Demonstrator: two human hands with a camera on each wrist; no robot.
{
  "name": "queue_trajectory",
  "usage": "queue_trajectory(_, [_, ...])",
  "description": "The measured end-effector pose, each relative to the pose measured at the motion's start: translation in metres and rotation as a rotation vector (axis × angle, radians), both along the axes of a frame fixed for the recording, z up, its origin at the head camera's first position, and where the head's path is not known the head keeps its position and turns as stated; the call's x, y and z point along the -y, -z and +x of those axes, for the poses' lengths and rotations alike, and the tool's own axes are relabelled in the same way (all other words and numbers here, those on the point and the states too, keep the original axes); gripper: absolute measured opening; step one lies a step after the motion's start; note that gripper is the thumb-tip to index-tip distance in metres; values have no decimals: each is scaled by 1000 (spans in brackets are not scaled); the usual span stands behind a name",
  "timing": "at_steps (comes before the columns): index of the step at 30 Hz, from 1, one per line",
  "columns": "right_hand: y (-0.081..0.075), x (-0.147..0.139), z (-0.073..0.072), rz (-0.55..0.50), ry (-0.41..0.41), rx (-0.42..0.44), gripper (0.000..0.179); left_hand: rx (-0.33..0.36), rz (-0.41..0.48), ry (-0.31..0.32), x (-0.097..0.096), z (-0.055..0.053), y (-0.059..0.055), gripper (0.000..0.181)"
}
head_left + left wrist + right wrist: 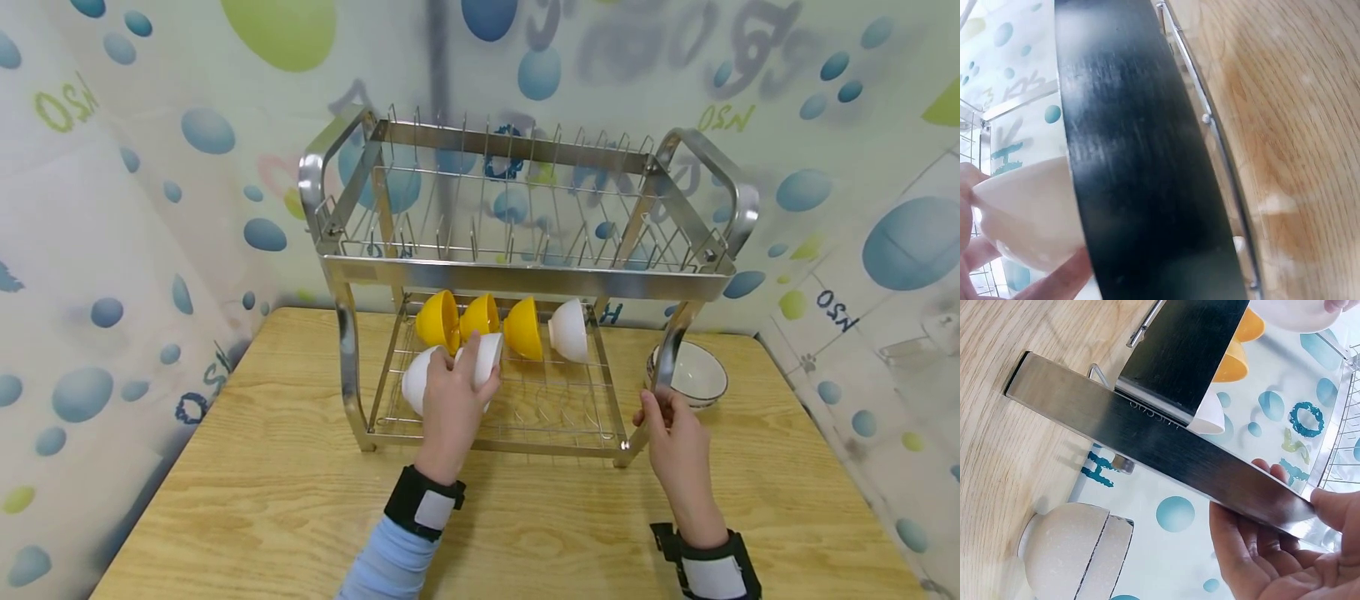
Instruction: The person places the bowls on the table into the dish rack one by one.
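My left hand (450, 404) holds a white bowl (489, 352) over the lower tier of a two-tier metal dish rack (525, 279). In the left wrist view, fingers and thumb grip that white bowl (1032, 212) from its sides. Another white bowl (420, 382) stands tilted on the lower tier, just left of the held one and partly behind the hand. My right hand (678, 450) grips the rack's right front leg (670, 346). From the right wrist, fingers and thumb show around the flat metal leg (1179, 440).
Three yellow bowls (522, 327) and a white bowl (570, 331) stand on edge along the lower tier's back. A cream bowl with a dark patterned rim (701, 372) sits on the wooden table (247, 492), right of the rack. A patterned sheet (187, 192) hangs behind.
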State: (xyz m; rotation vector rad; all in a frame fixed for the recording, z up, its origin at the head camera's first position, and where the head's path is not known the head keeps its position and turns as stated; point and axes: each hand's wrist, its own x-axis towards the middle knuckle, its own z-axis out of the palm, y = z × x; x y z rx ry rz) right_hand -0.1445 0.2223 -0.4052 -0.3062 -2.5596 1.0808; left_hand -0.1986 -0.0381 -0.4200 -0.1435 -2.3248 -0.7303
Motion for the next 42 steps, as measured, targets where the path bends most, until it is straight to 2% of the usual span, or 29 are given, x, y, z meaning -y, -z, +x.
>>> queue_trajectory(7, [0, 0, 0, -7, -13, -6, 42, 37, -15, -2, -1, 0, 2, 52])
queue_trajectory(14, [1, 0, 0, 0, -4, -14, 40, 10, -40, -21, -3, -1, 5, 52])
queue_trajectory(21, [2, 0, 0, -3, 4, -8, 38, 36, -54, -25, -5, 0, 8, 52])
queue_trajectory(29, [1, 1, 1, -7, 2, -1, 39, 15, -82, -47, -5, -2, 13, 52])
queue_trajectory(42, [1, 0, 0, -3, 1, 4, 36, 62, -67, -46, -7, -1, 14, 52])
